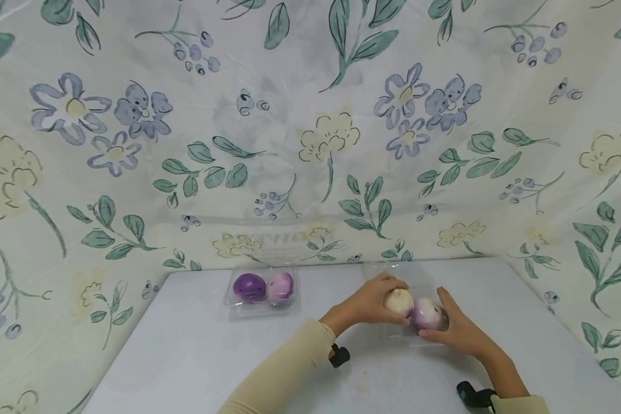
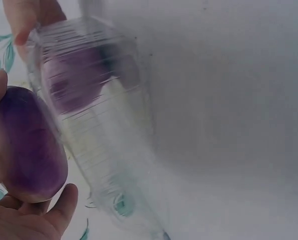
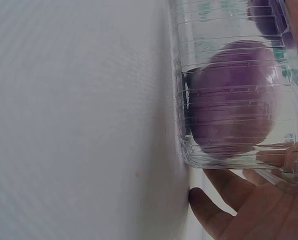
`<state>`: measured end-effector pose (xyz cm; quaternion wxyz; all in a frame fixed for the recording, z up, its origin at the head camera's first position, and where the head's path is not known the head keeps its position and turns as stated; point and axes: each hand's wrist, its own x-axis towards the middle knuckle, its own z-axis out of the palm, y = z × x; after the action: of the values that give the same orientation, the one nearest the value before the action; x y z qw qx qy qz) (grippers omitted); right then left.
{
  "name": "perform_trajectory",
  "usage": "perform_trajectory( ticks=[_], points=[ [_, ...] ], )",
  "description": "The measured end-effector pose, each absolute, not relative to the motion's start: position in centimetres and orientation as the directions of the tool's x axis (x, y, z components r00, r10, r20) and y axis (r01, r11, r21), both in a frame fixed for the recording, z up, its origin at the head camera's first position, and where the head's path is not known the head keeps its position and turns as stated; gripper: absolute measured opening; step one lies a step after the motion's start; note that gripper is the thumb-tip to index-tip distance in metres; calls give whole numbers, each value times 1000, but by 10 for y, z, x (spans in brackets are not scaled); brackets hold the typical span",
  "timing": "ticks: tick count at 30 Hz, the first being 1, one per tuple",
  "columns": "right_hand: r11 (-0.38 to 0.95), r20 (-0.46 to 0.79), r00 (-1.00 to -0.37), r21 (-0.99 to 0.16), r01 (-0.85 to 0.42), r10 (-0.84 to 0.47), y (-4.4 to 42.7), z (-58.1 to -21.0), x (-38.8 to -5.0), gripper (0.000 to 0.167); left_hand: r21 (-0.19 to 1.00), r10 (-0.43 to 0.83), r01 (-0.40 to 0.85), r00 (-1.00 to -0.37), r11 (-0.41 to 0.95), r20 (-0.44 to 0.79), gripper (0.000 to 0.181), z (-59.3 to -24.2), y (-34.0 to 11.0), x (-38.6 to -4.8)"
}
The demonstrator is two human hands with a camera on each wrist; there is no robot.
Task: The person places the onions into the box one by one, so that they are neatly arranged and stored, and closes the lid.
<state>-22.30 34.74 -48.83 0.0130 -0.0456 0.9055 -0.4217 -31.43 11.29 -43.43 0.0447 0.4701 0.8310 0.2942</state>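
My left hand (image 1: 375, 300) holds a purple-and-white onion (image 1: 399, 303) above the left part of a clear plastic container (image 3: 185, 145). In the left wrist view this onion (image 2: 31, 145) shows a dark purple side, fingers around it. A second onion (image 1: 428, 314), pale with purple, sits in the container's right part. Around that right end is my right hand (image 1: 460, 330), its thumb on the near side and fingers on the far side. Through the ribbed wall in the right wrist view, the second onion (image 3: 234, 100) shows purple; part of the hand lies behind the plastic.
Another clear container (image 1: 261, 310) stands to the left on the white table (image 1: 196, 356), with a dark purple onion (image 1: 249, 287) and a paler onion (image 1: 280, 287) inside. A floral cloth (image 1: 290, 144) hangs behind the table's back edge.
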Motion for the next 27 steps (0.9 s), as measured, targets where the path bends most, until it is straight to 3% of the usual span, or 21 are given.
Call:
perform_trajectory(
  ticks=[20, 27],
  points=[
    [661, 4, -996, -748, -60, -87, 342, -487, -224, 120, 473, 806, 745, -581, 470, 115, 65, -452, 118, -317],
    [666, 9, -996, -743, -65, -87, 342, -491, -225, 121, 291, 822, 808, -560, 513, 104, 63, -459, 122, -315]
  ],
)
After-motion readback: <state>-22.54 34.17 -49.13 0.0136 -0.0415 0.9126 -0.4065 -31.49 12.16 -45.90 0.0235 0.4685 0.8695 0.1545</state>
